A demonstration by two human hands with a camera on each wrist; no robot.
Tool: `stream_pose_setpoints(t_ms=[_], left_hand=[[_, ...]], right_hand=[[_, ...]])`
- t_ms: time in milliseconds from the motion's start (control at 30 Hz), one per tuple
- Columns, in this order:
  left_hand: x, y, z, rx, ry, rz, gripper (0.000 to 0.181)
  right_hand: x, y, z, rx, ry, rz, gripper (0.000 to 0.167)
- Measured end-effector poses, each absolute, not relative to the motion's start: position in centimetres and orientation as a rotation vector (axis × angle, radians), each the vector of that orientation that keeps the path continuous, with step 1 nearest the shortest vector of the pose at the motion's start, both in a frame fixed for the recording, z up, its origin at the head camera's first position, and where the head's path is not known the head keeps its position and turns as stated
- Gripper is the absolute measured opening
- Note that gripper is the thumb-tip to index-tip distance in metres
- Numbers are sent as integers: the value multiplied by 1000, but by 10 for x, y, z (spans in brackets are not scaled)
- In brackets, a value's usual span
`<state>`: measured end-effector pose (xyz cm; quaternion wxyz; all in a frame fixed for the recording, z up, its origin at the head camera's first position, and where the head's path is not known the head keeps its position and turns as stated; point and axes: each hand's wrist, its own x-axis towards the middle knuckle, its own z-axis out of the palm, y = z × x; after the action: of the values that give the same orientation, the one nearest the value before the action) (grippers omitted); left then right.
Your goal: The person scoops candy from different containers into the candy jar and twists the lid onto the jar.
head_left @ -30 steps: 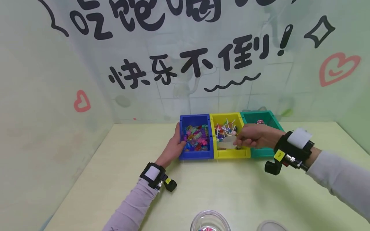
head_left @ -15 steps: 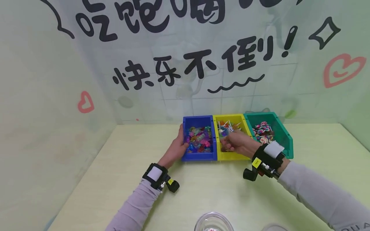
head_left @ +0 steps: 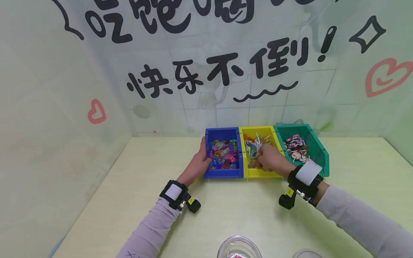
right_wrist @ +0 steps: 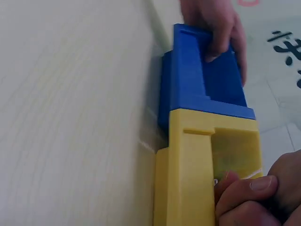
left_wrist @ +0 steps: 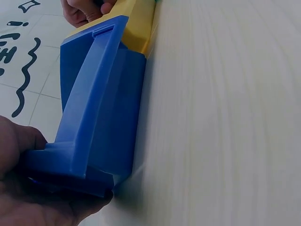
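Observation:
My left hand point(head_left: 196, 164) grips the left side wall of a blue bin point(head_left: 224, 174), its thumb over the rim. In that bin lie colourful translucent gem-like pieces point(head_left: 223, 154). Inside the yellow bin point(head_left: 264, 173) beside it, my right hand point(head_left: 273, 159) holds a clear scoop point(head_left: 251, 148). The fingers are curled and hide its handle. Around the scoop are small candy-like pieces with white sticks point(head_left: 260, 138). In the right wrist view the curled fingers point(right_wrist: 249, 200) sit over the yellow bin's opening, and the scoop is hidden there.
A green bin point(head_left: 319, 152) with swirl lollipop pieces point(head_left: 296, 147) adjoins the yellow one on the right. Near the table's front edge stands a clear jar point(head_left: 239, 247) with a few pieces inside. Right of it lies a round lid point(head_left: 306, 253). A printed wall point(head_left: 180, 118) rises behind the bins.
The right hand has moved left and down into the yellow bin with the scoop, uncovering the green bin's contents. The left hand keeps its hold on the blue bin. The head view shifted slightly.

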<state>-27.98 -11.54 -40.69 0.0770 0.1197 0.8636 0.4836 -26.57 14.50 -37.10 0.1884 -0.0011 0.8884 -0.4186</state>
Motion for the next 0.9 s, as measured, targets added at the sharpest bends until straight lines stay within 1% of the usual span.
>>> stream_pose_setpoints(t_ms=[167,300,400,567,900], left_hand=[[-279,-115,-406,364,2602,1433,78],[-278,-114,-405,360,2607,1432,77],[-278,-115,-406,356,2599,1450,77],[-279,-114,-408,343,2579,1496,77],[-281,-115,-409,358,2580,1516,79]], right_hand=[[-267,150,-371,158,2149,-1523,27],[-265,148,-371,303,1877,-1760,25],[-263,145,-372,343,1758,-1869,22],[-259,146,-371,336,1739,-1873,20],[-248,147,-373,323,1794,-1863,21]])
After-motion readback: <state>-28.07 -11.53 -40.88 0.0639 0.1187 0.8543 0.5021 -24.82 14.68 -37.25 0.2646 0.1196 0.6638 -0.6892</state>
